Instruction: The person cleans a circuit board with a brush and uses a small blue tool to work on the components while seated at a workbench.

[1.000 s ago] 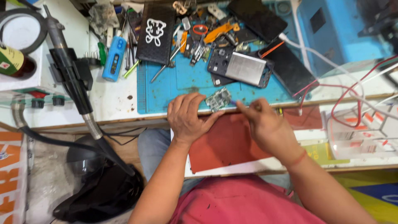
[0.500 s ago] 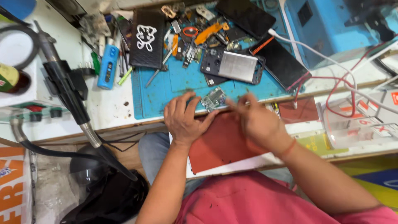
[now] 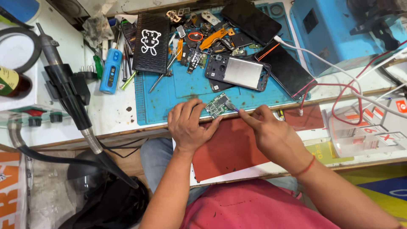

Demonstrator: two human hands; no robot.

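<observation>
Small green circuit board (image 3: 217,105) at front edge of blue mat (image 3: 178,91), long axis tilted up-right; left hand (image 3: 188,125) just below-left, fingers pinning its lower edge; right hand (image 3: 271,133) to the right, pinched narrow on thin tool (image 3: 232,107) w/ tip at board's right end; both hands close.

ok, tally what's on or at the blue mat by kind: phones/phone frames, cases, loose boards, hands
Phones or frames: 3 — open frame, dark phone, dark phone
Black case: 1
Green board: 1
Hands: 2 — left hand, right hand
Total: 7
</observation>
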